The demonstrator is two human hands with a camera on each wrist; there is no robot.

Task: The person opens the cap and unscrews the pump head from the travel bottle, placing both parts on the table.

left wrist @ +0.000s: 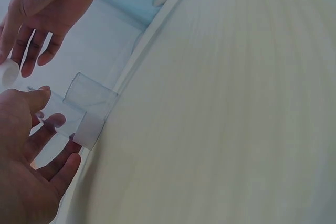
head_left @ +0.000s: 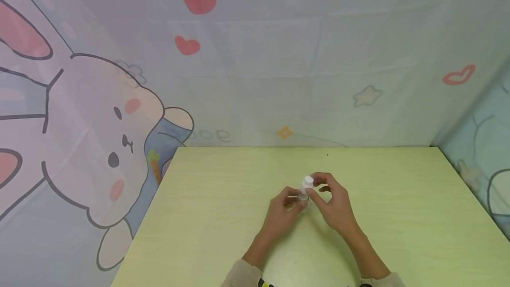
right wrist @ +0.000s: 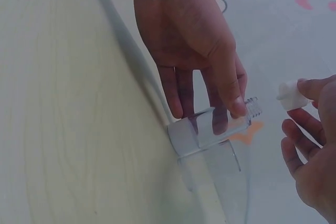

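Observation:
A small clear bottle [right wrist: 223,129] with a threaded neck and a white band near its base stands on the table. My left hand [head_left: 280,214] holds it between thumb and fingers. Above the uncovered neck, my right hand [head_left: 336,207] pinches a white cap [right wrist: 293,96] between thumb and finger. A gap shows between cap and neck in the right wrist view. Right beside the bottle is a clear open cylinder, like a cup [left wrist: 89,95]; from the head view its outline is mostly lost behind the fingers.
The pale yellow-green table [head_left: 215,216] has its far edge against a hanging cloth [head_left: 255,56] printed with a rabbit and hearts. Another cloth [head_left: 478,145] hangs along the right side. A tiny dark speck [head_left: 328,154] lies near the far edge.

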